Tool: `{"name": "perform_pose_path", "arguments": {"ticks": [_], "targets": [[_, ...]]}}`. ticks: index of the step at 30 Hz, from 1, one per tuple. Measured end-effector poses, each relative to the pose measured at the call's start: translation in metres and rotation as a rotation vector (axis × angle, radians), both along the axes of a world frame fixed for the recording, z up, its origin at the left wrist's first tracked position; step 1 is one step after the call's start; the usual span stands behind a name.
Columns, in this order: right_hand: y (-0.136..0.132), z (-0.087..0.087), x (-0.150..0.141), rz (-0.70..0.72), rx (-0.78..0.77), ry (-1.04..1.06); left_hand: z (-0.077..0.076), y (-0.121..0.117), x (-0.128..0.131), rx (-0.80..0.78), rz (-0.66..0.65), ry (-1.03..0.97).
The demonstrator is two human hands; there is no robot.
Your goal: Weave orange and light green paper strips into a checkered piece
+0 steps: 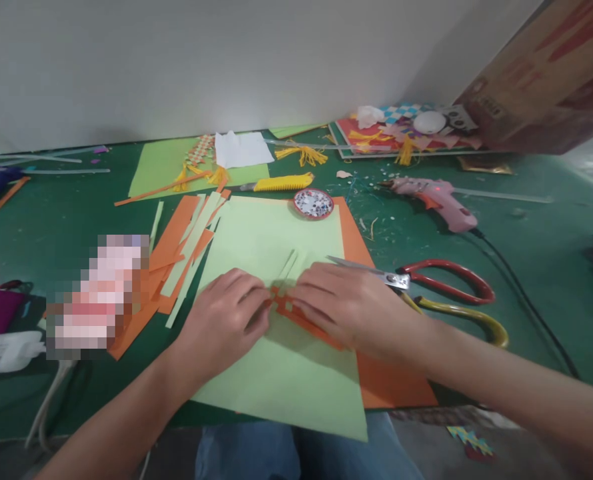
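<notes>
Orange and pale green paper strips (312, 324), crossing each other in a small weave, lie between my hands over a pale green sheet (276, 373). My left hand (229, 310) is closed, its fingertips pinching the left end of the weave. My right hand (346, 297) has its fingers bent over the strips and gripping them from the right, covering much of them. Thin green strip ends stick up beyond the fingers. Under the green sheet lies an orange sheet (391, 380). Just past my right wrist are scissors (396, 279) with one red and one yellow handle.
Loose green and orange strips (191, 250) lie left of the sheet. A small dish of beads (314, 203) sits on its far edge, near a yellow utility knife (284, 183). At right rests a pink glue gun (436, 197) with a black cord. A paper bag (541, 80) stands behind.
</notes>
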State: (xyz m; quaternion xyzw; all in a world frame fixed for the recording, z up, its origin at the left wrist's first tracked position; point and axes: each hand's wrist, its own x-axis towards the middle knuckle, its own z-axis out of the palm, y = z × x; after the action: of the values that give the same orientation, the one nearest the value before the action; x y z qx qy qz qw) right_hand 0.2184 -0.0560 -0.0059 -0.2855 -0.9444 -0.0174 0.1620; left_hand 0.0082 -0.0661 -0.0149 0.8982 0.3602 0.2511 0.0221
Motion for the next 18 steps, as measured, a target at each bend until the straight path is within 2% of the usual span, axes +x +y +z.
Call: {"name": "perform_pose_path", "arguments": {"ticks": [2,7,13,18], "targets": [[0.013,0.003,-0.002,0.01,0.048,-0.066,0.0,0.0,0.0,0.02,0.0,-0.001],[0.037,0.004,-0.009,0.163,0.159,-0.204,-0.002,0.0,0.0,0.045,0.017,0.018],[0.043,0.009,-0.01,0.29,0.215,-0.282,-0.003,0.0,-0.001,0.006,-0.002,0.002],[0.045,0.009,-0.008,0.318,0.253,-0.251,-0.004,-0.001,-0.002,-0.016,-0.007,-0.001]]}}
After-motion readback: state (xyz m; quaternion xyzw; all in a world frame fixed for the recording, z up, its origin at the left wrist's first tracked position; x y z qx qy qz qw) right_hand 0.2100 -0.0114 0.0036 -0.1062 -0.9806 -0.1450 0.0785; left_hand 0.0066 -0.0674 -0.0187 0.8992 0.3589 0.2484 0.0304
